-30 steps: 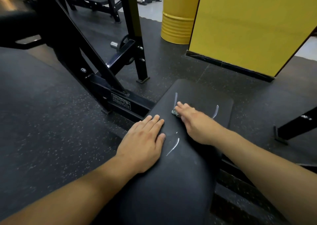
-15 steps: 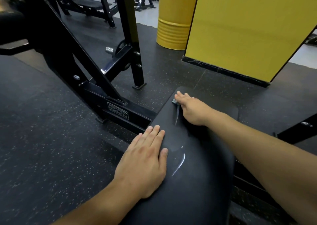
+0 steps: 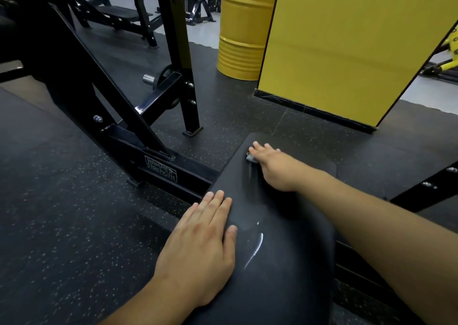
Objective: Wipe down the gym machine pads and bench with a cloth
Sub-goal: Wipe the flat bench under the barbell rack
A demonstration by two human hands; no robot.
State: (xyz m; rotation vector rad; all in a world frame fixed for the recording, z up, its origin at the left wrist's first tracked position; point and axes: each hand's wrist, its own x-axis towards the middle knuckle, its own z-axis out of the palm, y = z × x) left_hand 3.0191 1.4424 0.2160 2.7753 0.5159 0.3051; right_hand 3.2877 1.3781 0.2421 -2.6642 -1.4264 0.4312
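Two bare hands rest on a black padded bench pad (image 3: 285, 262) that runs away from the camera over a dark speckled rubber floor (image 3: 62, 213). The left hand (image 3: 200, 245) lies flat on the pad's near left edge, fingers straight and together, palm down, holding nothing. The right hand (image 3: 275, 168) reaches to the far end of the pad and presses a small pale cloth (image 3: 250, 157) against the surface; only a crumpled corner of the cloth shows beside the thumb side of the hand, so the grip is hard to read, though the fingers appear bent over it rather than spread out. A thin wet streak (image 3: 255, 250) shines on the pad between the two hands.

Left of the pad stands the black steel frame of the machine (image 3: 119, 116), with a lettered plate (image 3: 161, 172) on its low cross beam and a chrome peg (image 3: 148, 78) higher up. Beyond it sits another black bench (image 3: 116, 13). Behind the pad rise a yellow ribbed drum (image 3: 243, 34) and, just beside it, a yellow column (image 3: 347, 42) with a black base strip.
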